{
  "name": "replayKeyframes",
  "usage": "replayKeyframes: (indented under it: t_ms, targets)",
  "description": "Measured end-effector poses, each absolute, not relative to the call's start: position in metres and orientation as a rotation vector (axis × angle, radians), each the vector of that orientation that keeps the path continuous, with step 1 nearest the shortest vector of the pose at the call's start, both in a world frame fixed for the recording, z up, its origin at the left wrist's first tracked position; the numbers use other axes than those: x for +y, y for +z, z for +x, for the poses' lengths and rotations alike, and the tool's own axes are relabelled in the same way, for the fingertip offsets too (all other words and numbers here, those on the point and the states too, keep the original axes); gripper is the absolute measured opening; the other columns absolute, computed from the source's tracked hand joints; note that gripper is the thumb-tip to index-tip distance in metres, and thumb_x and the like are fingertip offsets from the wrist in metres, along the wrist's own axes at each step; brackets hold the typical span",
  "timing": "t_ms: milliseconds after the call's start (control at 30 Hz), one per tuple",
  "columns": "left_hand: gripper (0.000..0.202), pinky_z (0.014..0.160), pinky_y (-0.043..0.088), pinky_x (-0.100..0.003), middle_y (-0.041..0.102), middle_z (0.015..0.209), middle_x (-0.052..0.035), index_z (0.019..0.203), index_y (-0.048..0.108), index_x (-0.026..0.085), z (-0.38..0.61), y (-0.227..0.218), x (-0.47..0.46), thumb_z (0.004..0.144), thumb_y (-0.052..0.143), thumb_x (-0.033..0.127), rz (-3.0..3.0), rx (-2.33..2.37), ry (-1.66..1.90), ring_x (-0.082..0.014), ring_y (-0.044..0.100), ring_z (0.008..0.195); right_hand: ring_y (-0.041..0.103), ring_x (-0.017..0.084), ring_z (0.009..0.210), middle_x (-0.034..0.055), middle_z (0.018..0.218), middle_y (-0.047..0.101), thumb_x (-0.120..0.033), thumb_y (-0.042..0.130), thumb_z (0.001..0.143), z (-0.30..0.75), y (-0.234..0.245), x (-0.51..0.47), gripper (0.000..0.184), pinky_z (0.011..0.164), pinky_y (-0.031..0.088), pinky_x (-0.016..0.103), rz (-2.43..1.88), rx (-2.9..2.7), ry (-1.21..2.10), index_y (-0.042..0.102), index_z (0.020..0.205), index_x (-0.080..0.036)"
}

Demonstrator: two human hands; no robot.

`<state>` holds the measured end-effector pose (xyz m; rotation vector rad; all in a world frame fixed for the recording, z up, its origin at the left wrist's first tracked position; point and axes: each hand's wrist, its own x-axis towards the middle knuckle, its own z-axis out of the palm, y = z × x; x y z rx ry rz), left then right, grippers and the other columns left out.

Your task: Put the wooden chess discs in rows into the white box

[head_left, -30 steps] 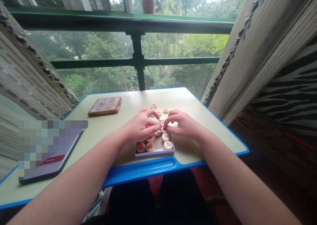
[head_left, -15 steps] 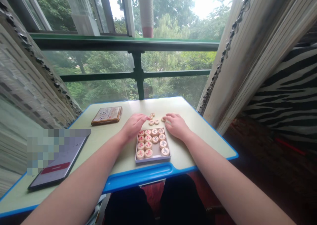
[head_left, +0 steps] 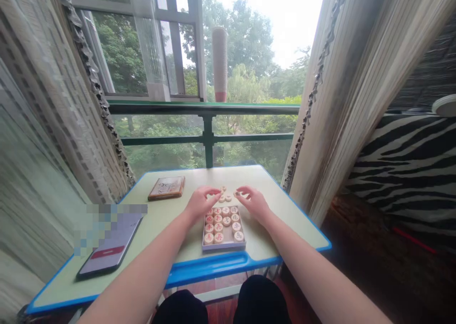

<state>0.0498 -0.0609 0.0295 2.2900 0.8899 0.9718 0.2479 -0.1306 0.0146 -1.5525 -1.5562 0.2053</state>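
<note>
A shallow white box (head_left: 223,247) on the table holds several round wooden Chinese chess pieces with red or dark characters, with a gap in its near part. Beyond its far edge lie a few loose pieces, one Chinese chess piece (head_left: 228,198) among them. My left hand (head_left: 204,202) is at the box's far left corner, thumb and forefinger closed about a loose piece (head_left: 221,193). To the right, my right hand (head_left: 254,203) pinches another Chinese chess piece (head_left: 236,194) between thumb and fingertips.
A flat brown-edged box (head_left: 166,188) lies at the table's far left. Nearer, a tablet (head_left: 113,248) rests on the left side. The table (head_left: 285,219) has a blue rim and a blue groove (head_left: 210,266) along the front. Curtains and a green railing stand beyond.
The view has tilted upward, so the table sits lower in the picture. My right fingers have closed on a loose piece, and my left fingers have come together around another.
</note>
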Motion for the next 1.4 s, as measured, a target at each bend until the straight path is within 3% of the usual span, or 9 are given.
replayKeyframes:
  t_ms: [133, 300, 500, 667, 867, 1067, 1233, 1400]
  targets:
    - [0.037, 0.074, 0.047, -0.029, 0.070, 0.094, -0.0052, 0.106, 0.065, 0.017, 0.059, 0.043, -0.060, 0.075, 0.057, 0.036, 2.286, 0.838, 0.860, -0.0173, 0.061, 0.077, 0.062, 0.015, 0.081, 0.0050, 0.092, 0.067, -0.028, 0.060, 0.074, 0.244, 0.032, -0.128, 0.020, 0.074, 0.049, 0.029, -1.360, -1.586, 0.409, 0.062, 0.091, -0.019]
    - [0.025, 0.072, 0.047, -0.027, 0.072, 0.086, -0.0028, 0.094, 0.070, 0.020, 0.071, 0.047, -0.047, 0.076, 0.056, 0.029, 2.388, 0.791, 0.729, -0.0166, 0.062, 0.074, 0.062, 0.015, 0.076, 0.0050, 0.084, 0.067, -0.028, 0.065, 0.069, 0.239, 0.041, -0.113, 0.022, 0.072, 0.050, 0.029, -1.261, -1.567, 0.598, 0.063, 0.087, -0.016]
    - [0.023, 0.073, 0.044, -0.029, 0.071, 0.083, -0.0050, 0.090, 0.071, 0.019, 0.072, 0.035, -0.040, 0.079, 0.056, 0.032, 2.526, 0.822, 0.793, -0.0181, 0.060, 0.076, 0.062, 0.015, 0.077, 0.0055, 0.084, 0.067, -0.028, 0.068, 0.066, 0.241, 0.026, -0.098, 0.026, 0.075, 0.051, 0.031, -1.205, -1.467, 0.704, 0.063, 0.089, -0.015]
    - [0.031, 0.071, 0.045, -0.027, 0.070, 0.092, -0.0051, 0.104, 0.067, 0.018, 0.067, 0.032, -0.041, 0.079, 0.058, 0.035, 2.411, 0.826, 0.907, -0.0138, 0.057, 0.068, 0.063, 0.016, 0.081, 0.0064, 0.089, 0.068, -0.028, 0.068, 0.067, 0.247, 0.026, -0.099, 0.027, 0.079, 0.051, 0.032, -1.180, -1.452, 0.755, 0.064, 0.091, -0.016]
    - [0.026, 0.062, 0.045, -0.024, 0.070, 0.086, -0.0040, 0.091, 0.070, 0.018, 0.063, 0.028, -0.045, 0.075, 0.061, 0.036, 2.341, 0.783, 0.970, -0.0112, 0.052, 0.061, 0.064, 0.017, 0.086, 0.0068, 0.093, 0.068, -0.027, 0.069, 0.067, 0.244, 0.030, -0.107, 0.025, 0.083, 0.051, 0.034, -1.180, -1.444, 0.808, 0.065, 0.089, -0.016]
    - [0.029, 0.059, 0.043, -0.023, 0.070, 0.082, -0.0032, 0.096, 0.069, 0.018, 0.063, 0.029, -0.050, 0.075, 0.062, 0.037, 2.326, 0.784, 1.024, -0.0108, 0.049, 0.059, 0.063, 0.017, 0.085, 0.0056, 0.091, 0.068, -0.027, 0.071, 0.065, 0.239, 0.034, -0.114, 0.027, 0.082, 0.050, 0.033, -1.105, -1.389, 0.929, 0.065, 0.089, -0.016]
    - [0.028, 0.059, 0.043, -0.023, 0.070, 0.081, -0.0043, 0.093, 0.069, 0.016, 0.064, 0.031, -0.054, 0.076, 0.060, 0.037, 2.315, 0.753, 1.049, -0.0110, 0.050, 0.060, 0.060, 0.014, 0.076, 0.0040, 0.085, 0.067, -0.029, 0.071, 0.065, 0.239, 0.036, -0.117, 0.029, 0.071, 0.049, 0.029, -1.127, -1.440, 0.847, 0.064, 0.091, -0.017]
    - [0.028, 0.058, 0.041, -0.023, 0.068, 0.076, -0.0031, 0.091, 0.069, 0.017, 0.064, 0.033, -0.057, 0.077, 0.060, 0.039, 2.314, 0.773, 1.064, -0.0107, 0.048, 0.058, 0.048, 0.010, 0.062, 0.0019, 0.078, 0.063, -0.032, 0.068, 0.069, 0.241, 0.042, -0.120, 0.028, 0.058, 0.041, 0.024, -1.312, -1.564, 0.609, 0.066, 0.091, -0.016]
